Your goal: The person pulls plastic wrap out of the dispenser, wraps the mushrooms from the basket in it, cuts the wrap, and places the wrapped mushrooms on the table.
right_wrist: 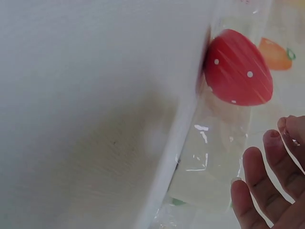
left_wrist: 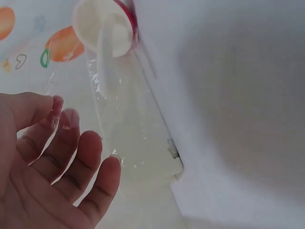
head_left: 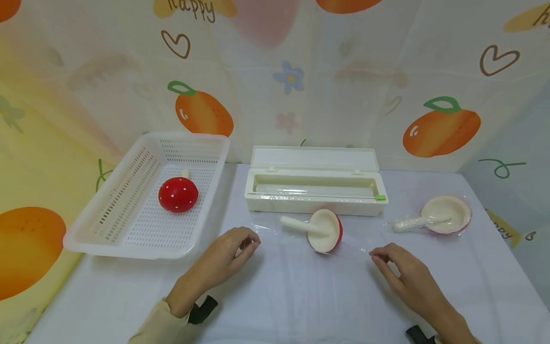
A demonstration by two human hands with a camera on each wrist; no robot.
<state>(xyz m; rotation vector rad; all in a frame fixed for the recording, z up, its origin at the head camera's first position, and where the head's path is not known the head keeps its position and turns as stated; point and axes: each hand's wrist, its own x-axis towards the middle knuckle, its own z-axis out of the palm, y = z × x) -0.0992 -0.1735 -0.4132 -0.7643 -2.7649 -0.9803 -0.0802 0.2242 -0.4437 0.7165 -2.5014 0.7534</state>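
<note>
A toy mushroom [head_left: 325, 232] with a red cap lies on its side in the middle of the white table, its pale stem pointing left. Clear cling film [left_wrist: 128, 129] stretches around it and shows mostly by its glints. To the mushroom's left, my left hand [head_left: 225, 255] pinches one side of the film between thumb and fingertip. My right hand [head_left: 406, 277] pinches the other side, with thumb and forefinger together. From the right wrist view, the red cap [right_wrist: 238, 69] with white dots sits beyond the fingers. Behind the mushroom stands a white cling film dispenser box [head_left: 296, 207], lid raised.
A white plastic basket [head_left: 116, 251] at the left holds another red toy mushroom [head_left: 178, 195] with white dots. At the right lies a film-wrapped toy mushroom [head_left: 447, 215]. A patterned cloth [head_left: 318, 110] hangs behind the table.
</note>
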